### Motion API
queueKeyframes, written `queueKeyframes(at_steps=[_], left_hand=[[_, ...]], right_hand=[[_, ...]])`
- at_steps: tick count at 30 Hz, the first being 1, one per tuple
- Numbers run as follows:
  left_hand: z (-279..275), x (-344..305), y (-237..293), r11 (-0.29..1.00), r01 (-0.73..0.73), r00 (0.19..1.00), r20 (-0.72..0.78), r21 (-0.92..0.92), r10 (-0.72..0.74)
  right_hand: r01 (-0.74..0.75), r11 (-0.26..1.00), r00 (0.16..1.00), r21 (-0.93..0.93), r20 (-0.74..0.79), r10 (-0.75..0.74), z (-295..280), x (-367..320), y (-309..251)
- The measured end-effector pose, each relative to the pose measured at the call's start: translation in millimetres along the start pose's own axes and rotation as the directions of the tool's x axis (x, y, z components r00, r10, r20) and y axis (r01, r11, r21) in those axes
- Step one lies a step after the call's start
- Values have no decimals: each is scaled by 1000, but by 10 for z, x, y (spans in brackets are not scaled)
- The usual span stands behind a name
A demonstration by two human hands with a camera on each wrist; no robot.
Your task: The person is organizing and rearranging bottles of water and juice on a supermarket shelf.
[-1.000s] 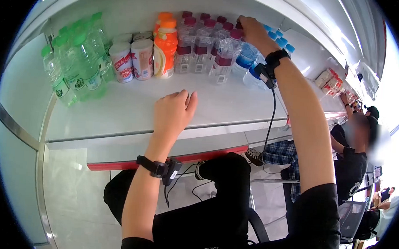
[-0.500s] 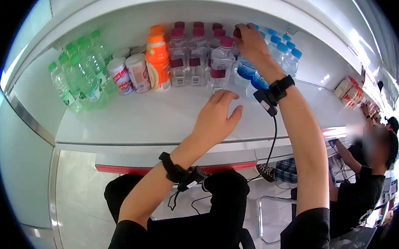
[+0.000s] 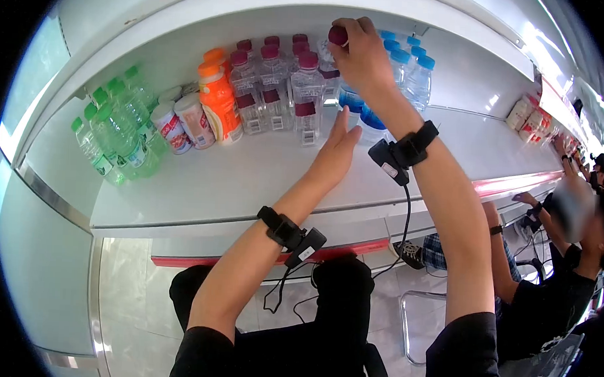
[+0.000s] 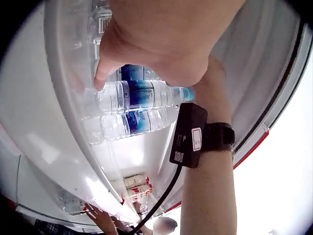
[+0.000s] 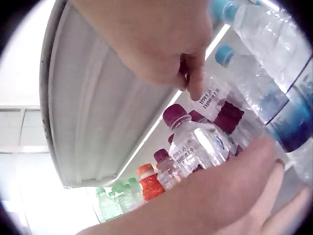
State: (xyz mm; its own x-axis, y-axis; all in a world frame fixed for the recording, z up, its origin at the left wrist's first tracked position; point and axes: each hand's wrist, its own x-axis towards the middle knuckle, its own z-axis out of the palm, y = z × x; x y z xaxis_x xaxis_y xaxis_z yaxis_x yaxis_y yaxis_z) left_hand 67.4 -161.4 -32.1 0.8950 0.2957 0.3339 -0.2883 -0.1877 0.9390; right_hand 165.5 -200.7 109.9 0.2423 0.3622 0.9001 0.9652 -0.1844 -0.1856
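My right hand point(image 3: 365, 63) pinches the maroon cap point(image 3: 338, 35) of a clear bottle point(image 5: 228, 116) in the back part of the shelf. That bottle's body is mostly hidden behind the hand in the head view. Other maroon-capped bottles point(image 3: 307, 91) stand upright just left of it. To its right are blue-capped water bottles point(image 3: 420, 82) with blue labels. My left hand point(image 3: 334, 153) reaches in low, its fingers extended upright between the front maroon-capped bottle and a blue-labelled water bottle point(image 4: 139, 95). Its fingertips overlap the blue label in the head view.
Further left stand orange bottles point(image 3: 218, 107), white-and-red cans point(image 3: 196, 122) and green bottles point(image 3: 119, 140). An upper shelf edge point(image 3: 256, 8) runs above the bottles. Red-and-white packages point(image 3: 535, 124) lie far right, near another seated person point(image 3: 547, 280). Cables hang from both wrist cameras.
My left hand has moved from the shelf's front up and right to the bottles, its fingers straightening. My right hand keeps the cap, now farther from the front maroon-capped bottle. The view has shifted.
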Motion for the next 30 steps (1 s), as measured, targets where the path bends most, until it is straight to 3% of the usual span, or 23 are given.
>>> queueKeyframes(at_steps=[2, 4, 8, 10, 20, 22, 26, 30], left_hand=[[-2, 8, 0, 1000, 1, 1000, 18, -21, 0], [40, -32, 90, 978, 96, 995, 46, -185, -89], [53, -50, 35, 977, 118, 993, 47, -181, -111], [40, -66, 46, 976, 99, 995, 52, -194, -90], [63, -79, 112, 996, 36, 999, 38, -81, -33], [103, -118, 174, 980, -10, 1000, -12, -201, 8], [99, -218, 249, 986, 29, 999, 23, -162, -25], [94, -300, 268, 992, -105, 994, -47, -68, 102]], right_hand=[[9, 1000, 1000, 25, -24, -8, -44, -42, -58], [34, 996, 995, 79, -91, -27, -118, -129, -131], [16, 996, 994, 90, -105, -7, -301, -308, -277], [84, 993, 988, 80, -139, -73, -358, -393, -322], [124, 985, 976, 124, -193, -99, -517, -493, -432], [207, 970, 954, 130, -246, -171, -545, -518, -452], [289, 951, 929, 110, -272, -251, -667, -627, -576], [360, 929, 891, 82, -325, -317, -770, -807, -673]])
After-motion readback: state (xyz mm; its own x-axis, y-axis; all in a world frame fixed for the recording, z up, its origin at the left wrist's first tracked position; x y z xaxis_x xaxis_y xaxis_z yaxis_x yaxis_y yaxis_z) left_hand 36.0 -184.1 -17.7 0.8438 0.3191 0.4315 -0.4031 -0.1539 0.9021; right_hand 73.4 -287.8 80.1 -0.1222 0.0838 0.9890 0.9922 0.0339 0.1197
